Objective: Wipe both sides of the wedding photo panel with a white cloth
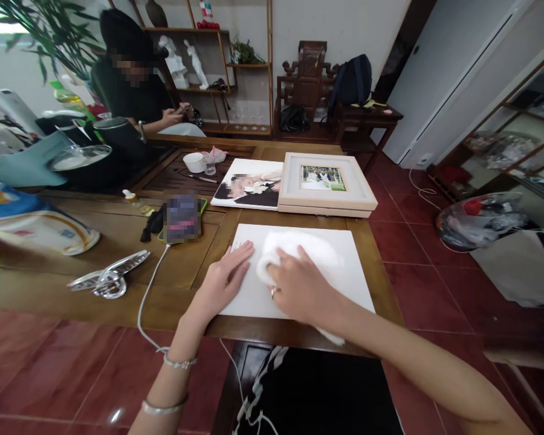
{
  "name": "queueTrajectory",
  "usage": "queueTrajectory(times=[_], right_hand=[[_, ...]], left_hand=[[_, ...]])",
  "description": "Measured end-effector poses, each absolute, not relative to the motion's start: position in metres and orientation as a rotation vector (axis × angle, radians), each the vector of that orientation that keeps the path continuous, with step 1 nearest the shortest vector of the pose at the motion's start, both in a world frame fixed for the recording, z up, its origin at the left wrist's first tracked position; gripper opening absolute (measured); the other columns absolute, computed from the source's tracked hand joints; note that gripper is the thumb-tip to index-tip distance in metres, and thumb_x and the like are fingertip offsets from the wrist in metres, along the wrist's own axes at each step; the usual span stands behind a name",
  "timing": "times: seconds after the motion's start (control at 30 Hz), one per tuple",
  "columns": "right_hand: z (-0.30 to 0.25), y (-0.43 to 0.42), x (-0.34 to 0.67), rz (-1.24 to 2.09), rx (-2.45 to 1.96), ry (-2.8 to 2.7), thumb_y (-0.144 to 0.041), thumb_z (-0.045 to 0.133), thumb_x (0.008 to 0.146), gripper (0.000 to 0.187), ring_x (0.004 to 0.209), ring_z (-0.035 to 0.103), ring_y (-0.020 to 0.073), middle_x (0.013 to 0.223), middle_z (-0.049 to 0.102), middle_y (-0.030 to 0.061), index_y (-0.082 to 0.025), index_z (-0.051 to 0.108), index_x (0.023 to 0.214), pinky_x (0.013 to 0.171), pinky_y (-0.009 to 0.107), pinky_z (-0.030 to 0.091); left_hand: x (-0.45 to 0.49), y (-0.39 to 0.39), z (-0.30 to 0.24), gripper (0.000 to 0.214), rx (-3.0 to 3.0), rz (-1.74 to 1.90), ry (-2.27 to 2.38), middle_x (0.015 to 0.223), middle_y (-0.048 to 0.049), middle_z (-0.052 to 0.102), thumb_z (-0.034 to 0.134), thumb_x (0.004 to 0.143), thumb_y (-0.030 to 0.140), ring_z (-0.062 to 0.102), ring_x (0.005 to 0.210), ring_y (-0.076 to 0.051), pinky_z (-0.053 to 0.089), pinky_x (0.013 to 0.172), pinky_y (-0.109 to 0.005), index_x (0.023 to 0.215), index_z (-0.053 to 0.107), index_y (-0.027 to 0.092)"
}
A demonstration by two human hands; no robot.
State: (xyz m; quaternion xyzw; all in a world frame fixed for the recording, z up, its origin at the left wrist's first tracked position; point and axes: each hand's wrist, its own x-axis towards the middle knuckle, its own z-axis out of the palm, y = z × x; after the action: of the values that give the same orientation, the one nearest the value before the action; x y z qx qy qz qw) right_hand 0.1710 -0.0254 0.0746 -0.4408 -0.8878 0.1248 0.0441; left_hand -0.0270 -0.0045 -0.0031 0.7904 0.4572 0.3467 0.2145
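Note:
In the head view a flat white board (pixel 356 287) lies at the front edge of the wooden table. My left hand (pixel 224 278) rests on its left side, fingers stretched out. In my right hand (pixel 299 287) is a bunched white cloth (pixel 266 260), pressed against the board's surface; whether it is fabric or paper I cannot tell. Part of the cloth is hidden under the fingers. Just beyond the board are a photo print panel (pixel 254 196) and pale wooden picture frames (pixel 362 196), apparently stacked, the top one holding a photo.
Left of the board lie a phone (pixel 181 217) with a white cable (pixel 152 284) and a silver metal tool (pixel 111 278). A white cup (pixel 194 162) stands farther back. A seated person (pixel 136 90) holds a phone across the table. A plastic bag (pixel 480 220) sits on the floor at right.

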Motion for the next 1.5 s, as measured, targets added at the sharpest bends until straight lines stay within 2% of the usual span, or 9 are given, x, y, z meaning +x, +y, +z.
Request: queueTrajectory(times=[0.2, 0.3, 0.47, 0.7, 0.83, 1.03, 1.3, 1.4, 1.5], right_hand=[[0.085, 0.038, 0.169, 0.502, -1.455, -2.597, -0.029, 0.042, 0.093, 0.025, 0.089, 0.063, 0.0283, 0.092, 0.068, 0.0141, -0.016, 0.06, 0.083, 0.084, 0.04, 0.042], [0.082, 0.057, 0.152, 0.59, -1.345, -2.542, -0.033, 0.043, 0.094, 0.027, 0.089, 0.062, 0.0259, 0.093, 0.068, 0.0121, -0.017, 0.06, 0.081, 0.08, 0.033, 0.041], [0.07, 0.068, 0.126, 0.619, -1.29, -2.523, -0.029, 0.046, 0.093, 0.022, 0.094, 0.061, 0.0249, 0.095, 0.069, 0.0105, -0.016, 0.061, 0.084, 0.081, 0.031, 0.039], [0.073, 0.064, 0.166, 0.66, -1.438, -2.422, -0.04, 0.043, 0.094, 0.031, 0.085, 0.062, 0.0244, 0.092, 0.068, 0.0112, -0.017, 0.06, 0.083, 0.072, 0.03, 0.043], [0.075, 0.057, 0.211, 0.735, -1.521, -2.282, -0.042, 0.044, 0.093, 0.032, 0.091, 0.061, 0.0256, 0.096, 0.069, 0.01, -0.017, 0.062, 0.083, 0.081, 0.034, 0.044], [0.069, 0.037, 0.263, 0.774, -1.682, -2.041, -0.049, 0.046, 0.09, 0.037, 0.106, 0.058, 0.0296, 0.111, 0.067, 0.012, -0.018, 0.065, 0.093, 0.093, 0.038, 0.04], [0.071, -0.022, 0.288, 0.818, -1.778, -2.137, -0.053, 0.042, 0.091, 0.038, 0.123, 0.05, 0.0353, 0.093, 0.068, 0.0101, -0.023, 0.057, 0.073, 0.095, 0.04, 0.041], [0.077, -0.056, 0.29, 0.903, -1.808, -2.215, -0.053, 0.044, 0.091, 0.036, 0.133, 0.04, 0.0344, 0.11, 0.068, 0.0104, -0.023, 0.059, 0.078, 0.1, 0.041, 0.04], [0.083, -0.085, 0.291, 1.024, -1.791, -2.306, -0.05, 0.046, 0.091, 0.031, 0.14, 0.03, 0.0313, 0.131, 0.06, 0.0076, -0.025, 0.064, 0.091, 0.105, 0.041, 0.036]], left_hand=[[-0.026, -0.002, -0.007, 0.034, 2.227, 0.944, 1.233, 0.132, -0.0064, 0.059, 0.046, 0.093, 0.025, 0.052, 0.126, -0.023, 0.028, 0.115, -0.05, 0.123, 0.063, 0.023], [-0.027, -0.001, -0.007, 0.033, 2.246, 0.954, 1.241, 0.13, -0.0062, 0.061, 0.048, 0.092, 0.025, 0.054, 0.124, -0.025, 0.03, 0.114, -0.05, 0.12, 0.066, 0.023], [-0.028, -0.002, -0.007, 0.032, 2.224, 0.956, 1.268, 0.127, -0.0039, 0.063, 0.049, 0.092, 0.026, 0.057, 0.122, -0.025, 0.035, 0.112, -0.047, 0.118, 0.067, 0.025], [-0.029, -0.001, -0.009, 0.033, 2.21, 0.932, 1.246, 0.132, -0.0053, 0.06, 0.049, 0.092, 0.025, 0.053, 0.126, -0.023, 0.027, 0.115, -0.05, 0.121, 0.065, 0.024], [-0.028, -0.001, -0.008, 0.033, 2.2, 0.921, 1.245, 0.132, -0.0057, 0.06, 0.048, 0.093, 0.025, 0.053, 0.126, -0.022, 0.027, 0.115, -0.051, 0.122, 0.064, 0.024], [-0.027, -0.003, -0.005, 0.033, 2.199, 0.938, 1.249, 0.13, -0.0058, 0.061, 0.048, 0.093, 0.025, 0.052, 0.126, -0.023, 0.029, 0.115, -0.051, 0.122, 0.064, 0.023], [-0.028, -0.002, -0.006, 0.032, 2.205, 0.941, 1.251, 0.129, -0.0066, 0.062, 0.049, 0.093, 0.026, 0.053, 0.126, -0.023, 0.031, 0.114, -0.051, 0.121, 0.065, 0.023], [-0.027, -0.002, -0.006, 0.032, 2.214, 0.938, 1.253, 0.128, -0.0071, 0.062, 0.049, 0.092, 0.026, 0.053, 0.125, -0.024, 0.031, 0.114, -0.051, 0.12, 0.065, 0.022], [-0.027, -0.001, -0.006, 0.032, 2.216, 0.941, 1.258, 0.128, -0.0067, 0.063, 0.049, 0.092, 0.027, 0.054, 0.124, -0.025, 0.031, 0.113, -0.052, 0.119, 0.066, 0.023]])
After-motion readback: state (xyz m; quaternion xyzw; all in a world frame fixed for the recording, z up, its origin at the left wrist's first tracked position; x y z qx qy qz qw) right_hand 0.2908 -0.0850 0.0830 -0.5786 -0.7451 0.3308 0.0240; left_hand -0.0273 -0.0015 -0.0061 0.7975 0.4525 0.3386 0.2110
